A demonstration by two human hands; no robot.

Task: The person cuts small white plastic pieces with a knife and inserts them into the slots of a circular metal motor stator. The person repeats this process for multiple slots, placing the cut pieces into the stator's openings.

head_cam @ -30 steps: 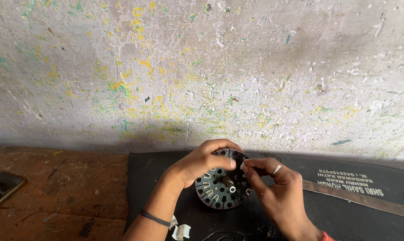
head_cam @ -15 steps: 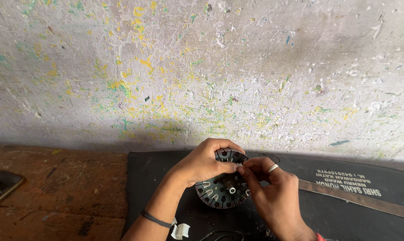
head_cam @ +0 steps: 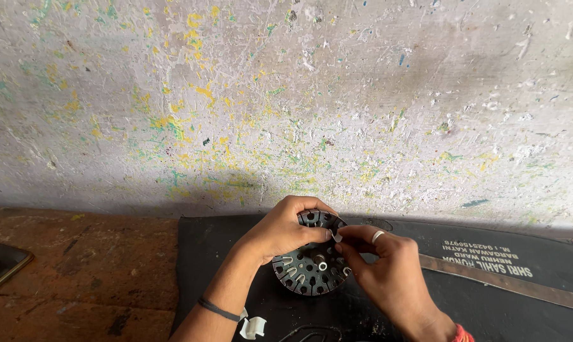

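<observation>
A dark round slotted metal core (head_cam: pixel 312 272), like a motor stator with holes and slots around a centre hole, stands tilted on a black mat (head_cam: pixel 489 297). My left hand (head_cam: pixel 280 231) grips its upper rim from the left. My right hand (head_cam: pixel 378 263), with a ring on one finger, pinches a small white slip of paper (head_cam: pixel 338 237) at the core's upper right edge. Both thumbs meet near that slip.
A paint-flecked white wall (head_cam: pixel 286 95) rises right behind the mat. A phone (head_cam: pixel 0 266) lies at the left on the reddish-brown floor (head_cam: pixel 77 278). Small white paper pieces (head_cam: pixel 253 326) lie by my left wrist. A grey strip (head_cam: pixel 508 282) crosses the mat at right.
The core has been tipped up a little and both hands have shifted slightly upward on its rim; the white slip now shows between my fingers.
</observation>
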